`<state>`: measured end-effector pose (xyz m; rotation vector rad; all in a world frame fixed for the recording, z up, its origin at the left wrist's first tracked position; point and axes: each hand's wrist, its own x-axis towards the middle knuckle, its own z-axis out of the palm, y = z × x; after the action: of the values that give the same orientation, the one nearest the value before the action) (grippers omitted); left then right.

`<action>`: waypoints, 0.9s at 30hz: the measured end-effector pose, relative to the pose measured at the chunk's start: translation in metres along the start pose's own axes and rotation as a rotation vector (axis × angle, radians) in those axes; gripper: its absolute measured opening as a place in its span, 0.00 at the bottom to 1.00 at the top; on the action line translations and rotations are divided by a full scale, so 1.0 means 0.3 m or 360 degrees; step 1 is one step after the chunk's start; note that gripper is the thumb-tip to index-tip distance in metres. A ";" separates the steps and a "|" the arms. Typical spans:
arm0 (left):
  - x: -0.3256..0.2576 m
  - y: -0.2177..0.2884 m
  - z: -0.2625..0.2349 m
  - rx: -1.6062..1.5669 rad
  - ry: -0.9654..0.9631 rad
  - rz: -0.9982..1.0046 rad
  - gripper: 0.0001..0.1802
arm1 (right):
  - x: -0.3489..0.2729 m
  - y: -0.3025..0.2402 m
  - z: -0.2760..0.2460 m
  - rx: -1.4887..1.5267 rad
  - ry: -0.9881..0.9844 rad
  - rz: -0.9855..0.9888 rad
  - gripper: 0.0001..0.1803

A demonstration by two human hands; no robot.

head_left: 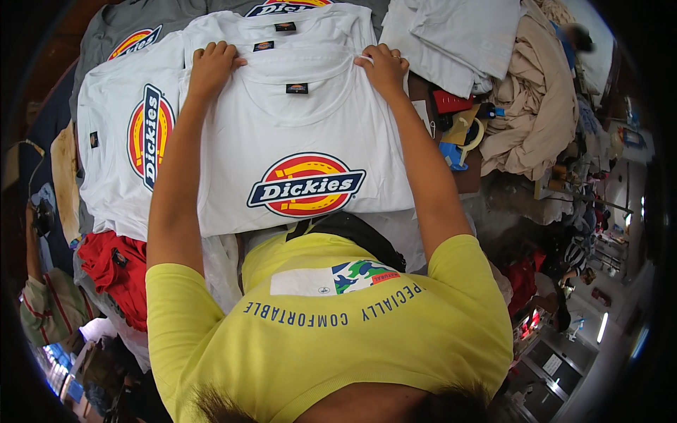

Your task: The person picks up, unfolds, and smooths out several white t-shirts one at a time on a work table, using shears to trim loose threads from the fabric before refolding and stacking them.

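Note:
A white T-shirt (pixel 233 169) with a red, yellow and dark blue printed logo lies spread before me, its neckline toward the far side. At its left shoulder, my left hand (pixel 213 69) pinches the cloth between thumb and curled fingers. My right hand (pixel 384 70) grips the opposite shoulder in the same way. A small dark label (pixel 297 89) shows inside the collar. Just beyond the collar, more white T-shirts (pixel 321 34) lie overlapped beneath. Both my arms are stretched forward over the pile.
Another white T-shirt (pixel 106 166) lies sideways at left, near grey shirts (pixel 95 46). Folded white cloth (pixel 455 35) and a beige fabric heap (pixel 532 106) are at right, beside a tape roll (pixel 474 134) and a red box (pixel 451 101). Red cloth (pixel 116 271) sits lower left.

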<state>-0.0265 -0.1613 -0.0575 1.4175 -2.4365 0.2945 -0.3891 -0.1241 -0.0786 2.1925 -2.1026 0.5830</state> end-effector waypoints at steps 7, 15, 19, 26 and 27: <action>-0.167 0.602 -0.055 -0.0824 0.0108 0.0037 0.19 | -0.022 -0.009 -0.040 0.0149 0.0058 -0.0071 0.16; -0.294 0.933 -0.069 -0.0878 -0.0416 0.0531 0.39 | 0.013 -0.016 -0.037 0.0410 0.0181 -0.0262 0.06; -0.288 0.930 -0.076 -0.0853 -0.0453 0.0551 0.40 | 0.056 -0.016 -0.005 0.0327 0.0231 -0.0240 0.04; -0.280 0.926 -0.082 -0.0817 -0.0468 0.0585 0.39 | 0.063 0.004 -0.008 0.0259 0.0037 -0.0295 0.08; -0.279 0.920 -0.077 -0.0873 -0.0476 0.0607 0.38 | 0.066 0.005 -0.028 0.0285 -0.0029 -0.0318 0.10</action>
<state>-0.2244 0.0493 -0.0725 0.8039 -2.7147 -0.5095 -0.3924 -0.1406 -0.0653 2.4727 -1.8738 0.7624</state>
